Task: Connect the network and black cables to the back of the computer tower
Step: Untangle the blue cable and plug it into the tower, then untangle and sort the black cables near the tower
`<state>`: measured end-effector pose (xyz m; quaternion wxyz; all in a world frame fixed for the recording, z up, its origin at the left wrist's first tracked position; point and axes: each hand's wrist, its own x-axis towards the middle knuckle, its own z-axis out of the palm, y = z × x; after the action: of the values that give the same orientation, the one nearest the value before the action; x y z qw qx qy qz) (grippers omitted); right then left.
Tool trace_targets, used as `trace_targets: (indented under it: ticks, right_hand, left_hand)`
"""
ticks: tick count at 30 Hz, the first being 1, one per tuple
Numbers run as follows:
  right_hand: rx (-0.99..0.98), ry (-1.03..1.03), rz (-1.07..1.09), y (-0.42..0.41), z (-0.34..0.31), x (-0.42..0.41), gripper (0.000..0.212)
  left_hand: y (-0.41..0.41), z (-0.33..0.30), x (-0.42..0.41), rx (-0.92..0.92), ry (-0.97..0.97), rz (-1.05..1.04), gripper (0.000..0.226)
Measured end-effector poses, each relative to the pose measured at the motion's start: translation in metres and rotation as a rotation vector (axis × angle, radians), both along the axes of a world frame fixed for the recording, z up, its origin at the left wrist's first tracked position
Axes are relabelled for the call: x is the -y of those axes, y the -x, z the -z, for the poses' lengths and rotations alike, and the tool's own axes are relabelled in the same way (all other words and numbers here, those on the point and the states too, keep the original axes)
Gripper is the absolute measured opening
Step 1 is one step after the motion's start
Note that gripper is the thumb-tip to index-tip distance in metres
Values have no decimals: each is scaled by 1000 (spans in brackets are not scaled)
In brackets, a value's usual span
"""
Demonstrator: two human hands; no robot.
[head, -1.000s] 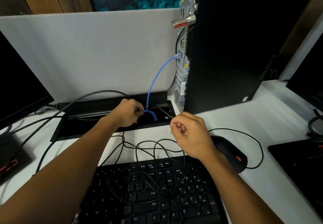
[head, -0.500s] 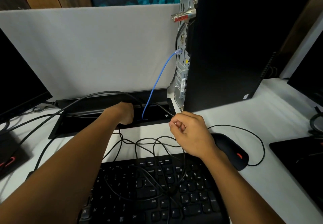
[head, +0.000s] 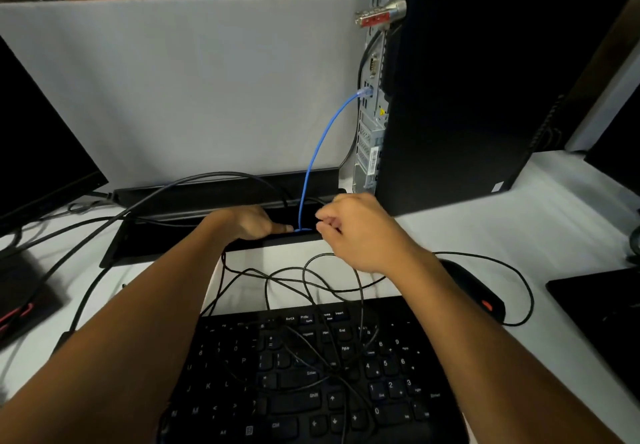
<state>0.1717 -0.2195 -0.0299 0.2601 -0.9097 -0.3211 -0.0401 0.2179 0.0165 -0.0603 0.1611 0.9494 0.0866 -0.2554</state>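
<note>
The tower (head: 485,80) stands upright on the desk (head: 519,235), heavy enough, I judge, to stay put while plugs are pushed in; its grey rear panel (head: 372,125) faces left. The blue cable (head: 313,152) is already plugged there and droops limply into the tray (head: 194,235). Thin black cables (head: 311,281) lie tangled over the keyboard (head: 311,374): light and floppy, best held by the plug. The left hand (head: 249,223) is curled at the blue cable's foot; the right hand (head: 356,232) pinches something, though what I cannot tell.

Keyboard (head: 311,374): key legends readable — End, Home, PgUp, Insert, Shift, Ctrl, Alt, Enter; letters P, K, L, M; numpad digits 0–9. Computer tower (head: 450,97): white barcode sticker (head: 373,161) on rear panel, text too small to read.
</note>
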Motion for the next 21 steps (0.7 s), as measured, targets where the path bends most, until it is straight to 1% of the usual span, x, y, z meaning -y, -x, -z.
trace_targets:
  ticks: [1,2,4,5,8,12,14,15,16,18,19,20,21]
  right_hand:
    - [-44,112,-36,-4,-8,-10,37]
    - [-116,221,-60,-8,-13,-20,36]
    - [-252,374,-69,-18,-15,-34,24]
    - [-301,416,-61,-22,-14,-39,22]
    - [-355,445,-33,-29,-8,-49,18]
    - [-373,429,-3,-30,-4,-48,22]
    - [-372,412,16,-26,-1,-45,25]
    - [-370,389,18,-25,0,-45,22]
    - [-362,368,12,-23,0,-43,21]
    - [-342,329,18,-20,-1,-39,22]
    - [-334,302,25,-19,-2,-37,18]
    - [-325,272,32,-17,-4,-34,18]
    - [-314,243,36,-14,-6,-31,18]
  left_hand:
    - [-2,1,0,-39,-32,12,54]
    - [-3,2,1,-65,-69,32,52]
    - [-6,2,5,-123,-159,40,49]
    - [-9,2,6,-141,-194,37,48]
    - [-14,-1,13,-184,-275,64,47]
    - [-15,1,18,-171,-315,138,41]
    - [-14,2,16,-160,-287,147,41]
    - [-12,1,13,-160,-252,148,42]
    - [-7,-4,11,-153,-164,113,47]
    - [-1,-15,6,-113,85,-26,54]
    - [3,-22,4,-116,185,-71,48]
    - [7,-30,4,-134,198,-72,37]
    - [11,-37,3,-127,169,-60,27]
